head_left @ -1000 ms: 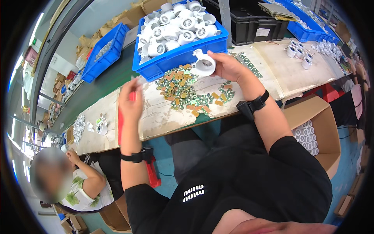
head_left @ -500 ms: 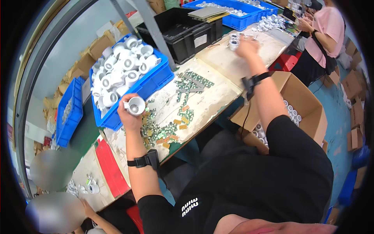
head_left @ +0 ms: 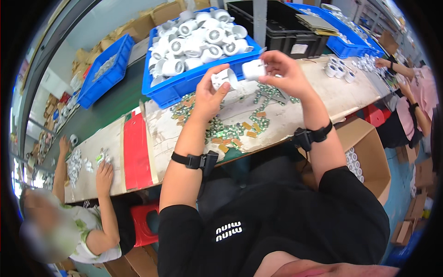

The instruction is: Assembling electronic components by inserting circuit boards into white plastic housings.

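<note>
In my left hand (head_left: 210, 96) is a white plastic housing (head_left: 223, 80), its round open mouth turned to the right. My right hand (head_left: 290, 76) grips a short white cylindrical part (head_left: 254, 69) between thumb and fingers. The two pieces are close together but apart, above the table in front of the blue crate (head_left: 170, 96). White vented housings (head_left: 215, 35) are heaped in that crate. Below my hands, small green circuit boards (head_left: 217, 131) and yellow-brown pieces (head_left: 251, 134) lie scattered over the worktable (head_left: 170, 138).
Several white cylinders (head_left: 339, 71) stand on the table at right. A black bin (head_left: 295, 39), a metal post (head_left: 260, 27) and another blue crate (head_left: 350, 48) are behind. A cardboard box (head_left: 369, 152) holds white parts. Co-workers (head_left: 99, 226) sit at both sides.
My right hand has come back from the standing cylinders at right with one of them. My left hand has moved right with the housing, bringing both pieces near each other. The view has turned.
</note>
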`<action>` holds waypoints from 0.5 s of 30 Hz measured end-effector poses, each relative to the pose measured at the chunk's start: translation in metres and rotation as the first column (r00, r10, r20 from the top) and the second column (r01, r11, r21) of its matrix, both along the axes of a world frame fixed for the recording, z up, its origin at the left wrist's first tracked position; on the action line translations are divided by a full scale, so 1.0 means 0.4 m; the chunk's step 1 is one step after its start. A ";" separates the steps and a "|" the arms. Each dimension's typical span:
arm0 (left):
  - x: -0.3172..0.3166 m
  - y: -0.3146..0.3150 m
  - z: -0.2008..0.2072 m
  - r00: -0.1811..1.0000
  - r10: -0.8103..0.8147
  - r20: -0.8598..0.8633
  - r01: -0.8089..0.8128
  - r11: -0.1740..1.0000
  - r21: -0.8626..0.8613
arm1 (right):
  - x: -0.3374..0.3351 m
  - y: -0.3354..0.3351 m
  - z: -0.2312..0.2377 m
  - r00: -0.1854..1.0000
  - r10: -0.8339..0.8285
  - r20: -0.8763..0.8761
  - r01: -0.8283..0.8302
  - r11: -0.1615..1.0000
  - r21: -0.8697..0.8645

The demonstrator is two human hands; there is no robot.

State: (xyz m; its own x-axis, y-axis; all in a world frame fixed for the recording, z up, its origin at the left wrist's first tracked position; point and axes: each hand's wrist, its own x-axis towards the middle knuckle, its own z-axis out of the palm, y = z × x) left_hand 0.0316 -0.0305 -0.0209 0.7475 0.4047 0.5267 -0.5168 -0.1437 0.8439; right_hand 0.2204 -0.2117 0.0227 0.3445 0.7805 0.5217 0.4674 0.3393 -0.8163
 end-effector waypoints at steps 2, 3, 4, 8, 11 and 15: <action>0.003 0.014 0.003 1.000 0.019 0.019 -0.019 0.999 0.029 | -0.043 0.067 0.002 0.994 0.061 0.095 -0.050 0.992 -0.117; 0.004 0.025 -0.003 0.999 0.035 0.006 -0.035 0.998 0.044 | -0.053 0.092 -0.009 0.995 0.095 -0.017 -0.096 0.991 -0.090; 0.004 0.030 -0.004 0.999 0.052 -0.005 -0.052 0.997 0.056 | -0.056 0.108 -0.028 0.994 0.111 -0.016 -0.112 0.990 -0.088; 0.015 0.016 -0.018 0.992 0.125 0.005 -0.122 0.953 0.276 | -0.056 0.126 -0.081 0.965 0.227 -0.135 -0.232 0.972 -0.027; 0.012 0.000 -0.020 0.997 0.068 -0.019 -0.064 0.981 0.182 | -0.063 0.122 -0.083 0.948 0.246 -0.201 -0.244 0.969 0.035; 0.016 -0.011 -0.027 0.999 0.047 -0.011 -0.044 0.982 0.182 | -0.065 0.123 -0.088 0.945 0.294 -0.145 -0.285 0.955 0.080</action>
